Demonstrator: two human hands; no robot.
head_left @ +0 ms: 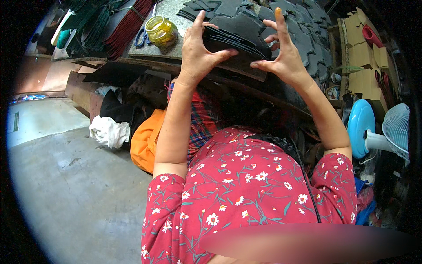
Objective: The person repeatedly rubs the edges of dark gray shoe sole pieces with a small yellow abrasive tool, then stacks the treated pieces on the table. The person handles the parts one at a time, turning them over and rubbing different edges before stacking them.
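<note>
Between my two hands is a stack of thin black sheet pieces (235, 44) at the table's near edge, its layers slightly fanned. My left hand (195, 53) is at the stack's left end, thumb stretched along the near side and fingers raised; it seems to touch the end. Around the right end is my right hand (283, 57), fingers spread, thumb in front and index finger pointing up with an orange tip. Neither hand visibly grips the stack. Where the far fingers meet the pieces is partly hidden.
Many dark cut pieces (307, 44) cover the table behind. A glass jar (161, 33) of yellowish contents stands left, beside blue-handled scissors (140, 38). Bundled red cords (132, 22) lie farther left. Cardboard boxes (360, 55) and a blue-and-white fan (362, 127) are at right.
</note>
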